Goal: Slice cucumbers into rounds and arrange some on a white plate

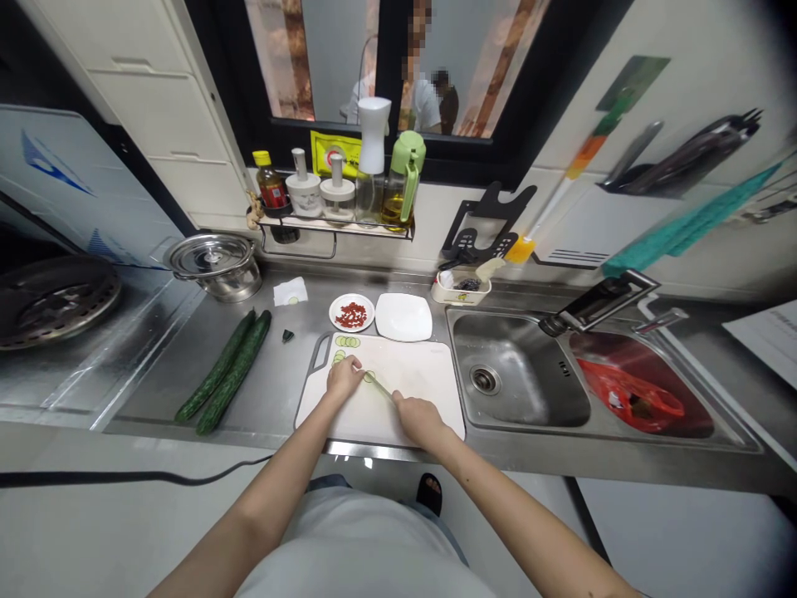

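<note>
Cucumbers (246,363): two, left of the left fingers.
Left hand (344,378): fingers bunched beside a cucumber slice (369,377); whether they pinch it, one cannot tell.
Right hand (420,419): fingers clenched around a slim greenish tool (381,388).
Sink (520,365): right of those fingers.

Kitchen, prob. w/ steel worktop (149,349) & dbl. sink (516,365). Lidded pot (215,266), chopping board (411,374) & cucumbers (233,374) on the counter. Oil bottle (403,178) etc. on wall rack (349,226).
</note>
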`<state>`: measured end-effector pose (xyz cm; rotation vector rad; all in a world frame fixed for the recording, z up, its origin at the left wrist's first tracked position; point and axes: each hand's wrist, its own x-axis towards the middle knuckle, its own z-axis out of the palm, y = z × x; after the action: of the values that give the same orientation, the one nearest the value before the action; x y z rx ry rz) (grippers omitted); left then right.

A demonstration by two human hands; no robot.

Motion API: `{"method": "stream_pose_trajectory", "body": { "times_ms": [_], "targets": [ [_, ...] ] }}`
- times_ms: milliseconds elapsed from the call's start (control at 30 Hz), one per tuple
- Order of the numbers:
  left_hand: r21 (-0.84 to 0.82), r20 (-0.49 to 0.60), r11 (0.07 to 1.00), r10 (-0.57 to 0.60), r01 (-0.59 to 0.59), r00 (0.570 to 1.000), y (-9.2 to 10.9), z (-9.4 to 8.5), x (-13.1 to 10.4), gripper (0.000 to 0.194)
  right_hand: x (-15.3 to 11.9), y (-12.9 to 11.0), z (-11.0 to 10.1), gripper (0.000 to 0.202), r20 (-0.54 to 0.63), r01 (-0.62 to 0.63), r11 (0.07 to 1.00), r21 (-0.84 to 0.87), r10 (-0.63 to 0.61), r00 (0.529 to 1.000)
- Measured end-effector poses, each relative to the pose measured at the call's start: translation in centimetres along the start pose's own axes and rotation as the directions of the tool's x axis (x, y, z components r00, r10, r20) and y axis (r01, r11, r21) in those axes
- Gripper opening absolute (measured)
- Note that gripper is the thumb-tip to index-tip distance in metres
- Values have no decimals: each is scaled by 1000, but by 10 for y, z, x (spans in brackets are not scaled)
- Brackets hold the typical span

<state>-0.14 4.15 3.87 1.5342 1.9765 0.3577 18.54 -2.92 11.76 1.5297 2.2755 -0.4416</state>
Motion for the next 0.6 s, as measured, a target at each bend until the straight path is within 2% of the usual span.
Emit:
{"method": "stream_pose_trajectory", "body": {
  "times_ms": [233, 433, 600],
  "targets": [
    [3, -4, 1000, 12, -12, 1000, -2, 2, 1, 15, -2, 1, -3, 33, 19, 2, 1000, -1, -2, 1000],
    [2, -1, 1000, 15, -15, 1000, -1, 1, 1, 15, -15, 3, -2, 34, 80, -18, 1000, 11, 17, 997],
    [-15, -25, 999, 32, -32, 999, -1, 1, -6, 14, -25, 6, 0, 33, 88, -35, 999, 39, 32, 996]
  ]
}}
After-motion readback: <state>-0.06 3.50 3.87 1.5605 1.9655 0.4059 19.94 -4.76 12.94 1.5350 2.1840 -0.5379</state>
